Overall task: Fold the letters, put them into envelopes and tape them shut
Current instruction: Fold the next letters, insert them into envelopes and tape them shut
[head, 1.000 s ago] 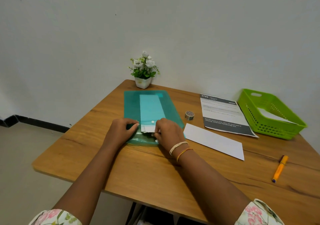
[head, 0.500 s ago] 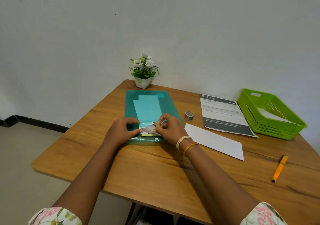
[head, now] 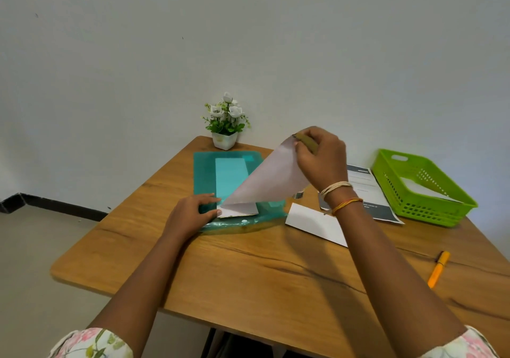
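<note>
A teal plastic folder (head: 204, 170) lies flat at the middle back of the wooden table (head: 248, 269), with a pale rectangle (head: 230, 175) showing through it. My left hand (head: 190, 214) presses flat on the folder's near left corner. My right hand (head: 323, 159) pinches the far corner of a white envelope (head: 270, 181) and holds it raised, bent up out of the folder's near end; the envelope's lower end still lies on the folder. A second white envelope (head: 314, 223) lies flat to the right. A printed letter (head: 369, 192) sits behind my right wrist.
A lime green basket (head: 430, 214) with white paper in it stands at the right edge. An orange pen (head: 438, 268) lies near the front right. A small tape roll (head: 299, 194) is partly hidden by the raised envelope. A potted white flower (head: 225, 121) stands against the wall.
My right hand took hold of the white envelope at the folder's near end and lifted its corner up and to the right. My left hand stayed pressing on the folder.
</note>
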Demonstrator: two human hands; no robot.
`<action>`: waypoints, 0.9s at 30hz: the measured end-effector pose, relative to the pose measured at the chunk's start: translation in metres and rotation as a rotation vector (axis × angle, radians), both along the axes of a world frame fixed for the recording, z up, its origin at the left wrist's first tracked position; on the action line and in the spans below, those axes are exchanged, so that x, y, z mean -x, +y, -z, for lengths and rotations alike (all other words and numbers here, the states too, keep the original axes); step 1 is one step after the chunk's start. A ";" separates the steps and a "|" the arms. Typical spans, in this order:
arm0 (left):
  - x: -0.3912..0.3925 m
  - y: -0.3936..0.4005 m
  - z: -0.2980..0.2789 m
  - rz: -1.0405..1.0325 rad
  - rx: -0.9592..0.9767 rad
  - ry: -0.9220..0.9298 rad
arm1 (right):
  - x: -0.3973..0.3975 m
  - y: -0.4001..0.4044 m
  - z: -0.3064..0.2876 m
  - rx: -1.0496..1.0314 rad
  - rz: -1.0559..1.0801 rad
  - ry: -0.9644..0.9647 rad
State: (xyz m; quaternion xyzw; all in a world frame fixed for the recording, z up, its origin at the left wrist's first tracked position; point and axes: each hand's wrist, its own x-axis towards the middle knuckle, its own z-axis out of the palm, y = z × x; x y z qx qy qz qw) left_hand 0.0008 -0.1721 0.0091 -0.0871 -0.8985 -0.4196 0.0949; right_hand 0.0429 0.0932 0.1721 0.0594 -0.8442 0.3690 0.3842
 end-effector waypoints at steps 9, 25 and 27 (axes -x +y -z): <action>-0.003 0.001 -0.003 -0.047 -0.021 -0.039 | -0.013 0.017 -0.009 0.043 0.168 0.360; -0.007 -0.003 -0.014 -0.116 0.003 0.035 | -0.046 0.016 0.129 -0.422 -0.084 0.022; -0.010 0.003 -0.013 -0.196 0.267 0.118 | -0.049 0.014 0.140 -0.495 -0.107 -0.066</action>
